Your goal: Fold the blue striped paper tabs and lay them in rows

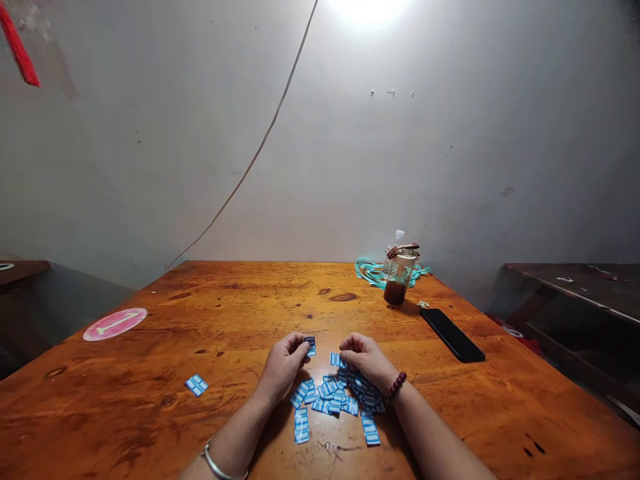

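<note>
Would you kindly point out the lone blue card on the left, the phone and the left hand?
Blue card (197,385): head view, the middle of its upward face.
Phone (453,335): head view, the middle of its black upper face.
Left hand (283,367): head view, the middle of its thumb side.

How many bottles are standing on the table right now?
2: one half-dark drink bottle toward the far right of the table, by the turquoise bands, and a clear bottle behind it, mostly hidden. Another could be hidden there.
</note>
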Available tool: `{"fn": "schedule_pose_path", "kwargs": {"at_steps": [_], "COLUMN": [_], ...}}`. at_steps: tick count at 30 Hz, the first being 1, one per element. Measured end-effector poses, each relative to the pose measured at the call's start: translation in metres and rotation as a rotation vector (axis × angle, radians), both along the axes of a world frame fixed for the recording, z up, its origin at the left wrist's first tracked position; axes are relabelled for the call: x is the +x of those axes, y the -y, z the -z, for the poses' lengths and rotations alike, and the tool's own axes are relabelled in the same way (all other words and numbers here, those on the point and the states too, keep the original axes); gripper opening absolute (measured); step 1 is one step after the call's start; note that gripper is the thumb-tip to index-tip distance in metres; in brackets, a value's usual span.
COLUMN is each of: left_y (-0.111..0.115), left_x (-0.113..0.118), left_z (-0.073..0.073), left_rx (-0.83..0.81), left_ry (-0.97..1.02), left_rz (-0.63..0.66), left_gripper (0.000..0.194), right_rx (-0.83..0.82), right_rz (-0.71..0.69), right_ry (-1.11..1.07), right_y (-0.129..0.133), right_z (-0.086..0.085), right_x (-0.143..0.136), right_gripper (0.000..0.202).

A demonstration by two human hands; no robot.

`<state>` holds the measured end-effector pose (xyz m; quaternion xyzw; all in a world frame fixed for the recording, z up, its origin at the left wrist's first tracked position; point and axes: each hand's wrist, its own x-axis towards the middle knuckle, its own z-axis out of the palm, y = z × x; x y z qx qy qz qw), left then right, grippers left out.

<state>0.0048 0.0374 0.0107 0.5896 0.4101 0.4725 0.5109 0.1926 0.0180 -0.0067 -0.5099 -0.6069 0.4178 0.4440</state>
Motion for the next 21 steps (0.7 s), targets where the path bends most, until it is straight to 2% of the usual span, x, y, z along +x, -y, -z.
{"fn": "schedule_pose_path", "kwargs": {"at_steps": [6, 10, 15, 19, 21], "left_y": [0.000, 0.001, -0.003, -0.006, -0.005], "left_x": [0.001, 0.001, -0.001, -0.001, -0.001], "left_z": [0.000, -0.002, 0.003, 0.006, 0.005], "left_rx": [-0.005, -0.027, -0.038, -0.009, -0.004], "left_ry": [-0.034, -0.049, -0.053, -0.067, -0.067], "left_rz": [0.002, -0.001, 0.013, 0.027, 0.028], "left_gripper": [0.017, 0.017, 0.017, 0.017, 0.017], "right_rx": [0.025, -0.011, -0.204, -0.229, -0.204], "right_rz": [-0.025, 0.030, -0.133, -0.197, -0.178], "right_ry": [0.135, 0.227, 0.358, 0.546, 0.606], "right_y": [0.003, 0.002, 0.011, 0.014, 0.012], "right_z": [-0.004, -0.013, -0.016, -0.012, -0.011], "right_x": [0.004, 0.031, 0.063, 0.056, 0.048], "right_gripper": [0.009, 0.015, 0.024, 0.038, 0.030]}}
